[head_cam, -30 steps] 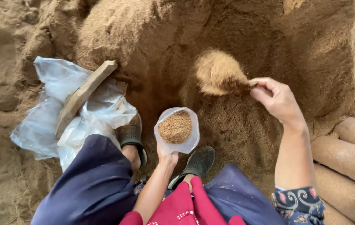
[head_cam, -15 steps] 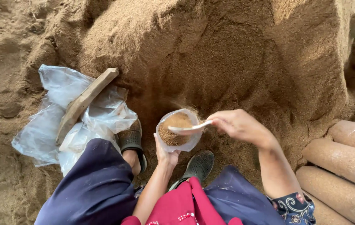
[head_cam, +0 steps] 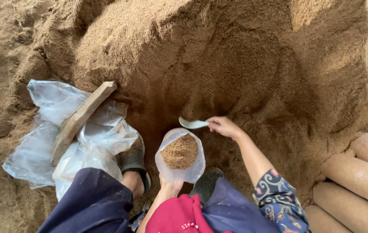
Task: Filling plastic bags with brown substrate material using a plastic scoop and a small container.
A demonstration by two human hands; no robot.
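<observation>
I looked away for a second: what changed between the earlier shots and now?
The right hand carried the scoop, heaped with sawdust, from the pile to the bag, emptied it and drew back. The left hand kept hold of the bag; the wooden board stayed put.

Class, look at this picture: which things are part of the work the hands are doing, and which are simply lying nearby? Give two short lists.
In use:
- right hand holding a small pale scoop
- left hand holding a clear bag partly filled with brown grainy material
- big brown heap

Lying about:
- pile of empty clear plastic bags
- wooden board resting on them
- filled cylindrical bags at right
</observation>
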